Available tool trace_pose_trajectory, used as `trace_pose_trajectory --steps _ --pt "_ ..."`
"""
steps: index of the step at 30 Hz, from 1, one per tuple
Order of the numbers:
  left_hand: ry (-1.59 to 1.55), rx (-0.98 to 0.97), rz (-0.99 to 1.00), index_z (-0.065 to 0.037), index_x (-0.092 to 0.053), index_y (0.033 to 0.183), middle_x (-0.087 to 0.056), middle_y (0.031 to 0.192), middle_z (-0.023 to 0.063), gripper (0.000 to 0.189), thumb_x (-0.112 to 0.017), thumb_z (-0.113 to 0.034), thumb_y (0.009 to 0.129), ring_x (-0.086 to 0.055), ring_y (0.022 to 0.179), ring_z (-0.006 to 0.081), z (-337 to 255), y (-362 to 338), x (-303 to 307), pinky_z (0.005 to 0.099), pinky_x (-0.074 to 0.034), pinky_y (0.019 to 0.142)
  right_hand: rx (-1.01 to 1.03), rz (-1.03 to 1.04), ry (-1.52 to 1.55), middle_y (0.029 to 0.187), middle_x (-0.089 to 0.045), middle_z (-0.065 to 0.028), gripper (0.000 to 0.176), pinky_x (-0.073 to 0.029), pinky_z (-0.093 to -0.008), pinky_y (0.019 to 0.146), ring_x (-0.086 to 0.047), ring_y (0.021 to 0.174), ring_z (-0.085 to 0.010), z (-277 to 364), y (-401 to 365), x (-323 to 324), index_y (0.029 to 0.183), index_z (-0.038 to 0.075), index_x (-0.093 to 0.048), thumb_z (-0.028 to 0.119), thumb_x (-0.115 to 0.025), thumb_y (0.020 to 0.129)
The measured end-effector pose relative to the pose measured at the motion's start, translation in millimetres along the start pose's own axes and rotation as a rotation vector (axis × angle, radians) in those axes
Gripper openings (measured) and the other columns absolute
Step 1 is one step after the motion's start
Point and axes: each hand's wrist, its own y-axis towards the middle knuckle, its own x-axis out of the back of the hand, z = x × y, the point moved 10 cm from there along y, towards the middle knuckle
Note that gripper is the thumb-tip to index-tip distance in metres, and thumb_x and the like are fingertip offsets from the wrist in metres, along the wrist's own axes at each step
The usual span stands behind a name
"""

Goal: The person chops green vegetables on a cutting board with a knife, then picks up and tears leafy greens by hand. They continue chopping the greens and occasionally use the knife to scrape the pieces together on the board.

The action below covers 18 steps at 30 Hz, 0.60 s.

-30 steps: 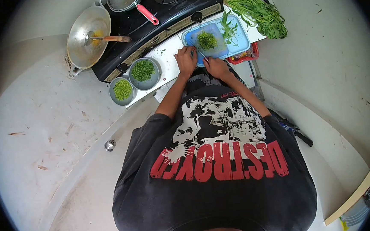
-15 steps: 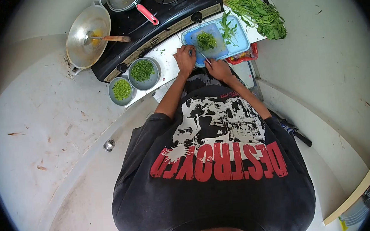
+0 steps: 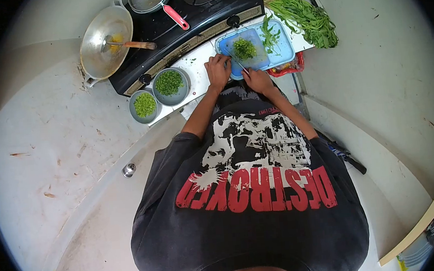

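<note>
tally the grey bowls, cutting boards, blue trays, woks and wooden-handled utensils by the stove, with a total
Grey bowls: 2
Cutting board: 1
Blue tray: 1
Wok: 1
Wooden-handled utensil: 1
Total: 6

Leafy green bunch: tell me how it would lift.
The leafy green bunch would probably sag, its stems being long and thin. It is likely light for its bulk, being stems and leaves. Some stems may slip out, as no tie shows.

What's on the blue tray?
A cutting board with chopped greens, leafy sprigs right of them; a knife crosses the board. Anything under the board is covered; the left hand hides part of the tray.
</note>
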Motion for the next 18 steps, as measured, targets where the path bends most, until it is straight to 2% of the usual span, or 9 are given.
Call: trace_pose_trajectory --steps 9,18 --pt "-0.021 0.109 0.058 -0.013 -0.075 0.092 -0.071 0.096 0.0046 0.009 -0.07 -0.017 0.085 -0.062 0.094 0.0308 7 6 -4 0.0448 -0.043 0.08 -0.044 0.035 0.052 0.077 -0.068 -0.0288 0.05 -0.055 -0.057 0.075 -0.069 0.079 -0.0485 4 1 10 0.097 -0.001 -0.066 0.045 -0.048 0.102" --pt "-0.014 0.004 0.024 -0.013 -0.074 0.094 -0.069 0.094 0.0048 0.009 -0.069 -0.015 0.086 -0.061 0.092 0.0274 4 4 -4 0.0434 -0.038 0.082 -0.033 0.044 0.006 0.079 -0.068 -0.0292 0.049 -0.055 -0.0574 0.075 -0.069 0.08 -0.0484 15 -2 11 0.096 -0.001 -0.065 0.045 -0.048 0.102"
